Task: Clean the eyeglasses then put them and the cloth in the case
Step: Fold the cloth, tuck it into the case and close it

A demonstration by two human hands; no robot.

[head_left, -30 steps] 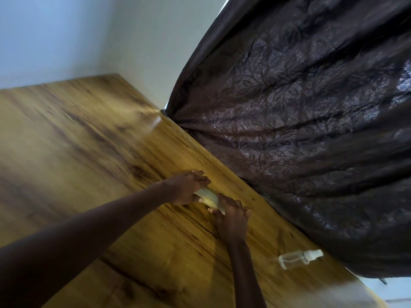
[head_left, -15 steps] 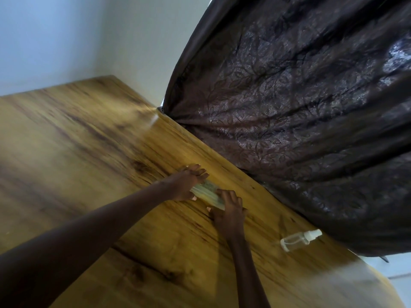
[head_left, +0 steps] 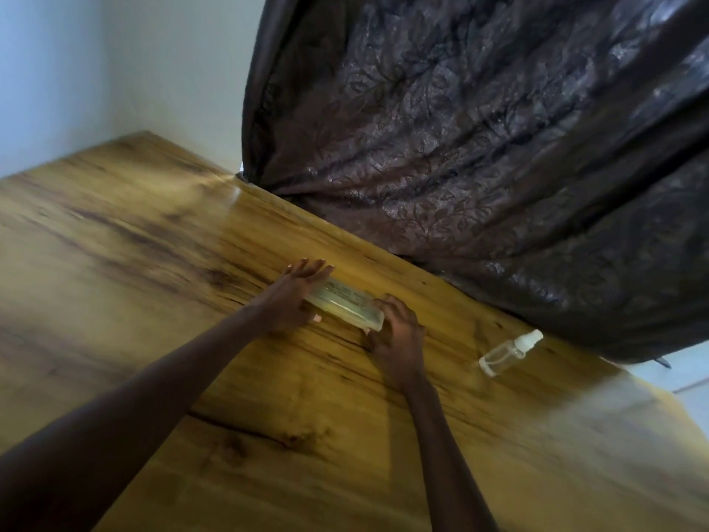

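Note:
A clear, pale yellowish eyeglass case (head_left: pixel 347 306) lies closed on the wooden table (head_left: pixel 153 263). My left hand (head_left: pixel 293 297) rests against its left end with the fingers stretched out flat. My right hand (head_left: pixel 397 332) curls around the case's right end. What lies inside the case is too blurred to make out; neither the eyeglasses nor the cloth shows anywhere outside it.
A small clear spray bottle (head_left: pixel 510 352) with a white cap lies on its side to the right of my hands, near the table's far edge. A dark patterned curtain (head_left: pixel 479 167) hangs right behind that edge. A pale wall stands at the left.
My left fingers have straightened from a curled grip into a flat hand against the case. More of the case shows between my hands. The view has shifted slightly.

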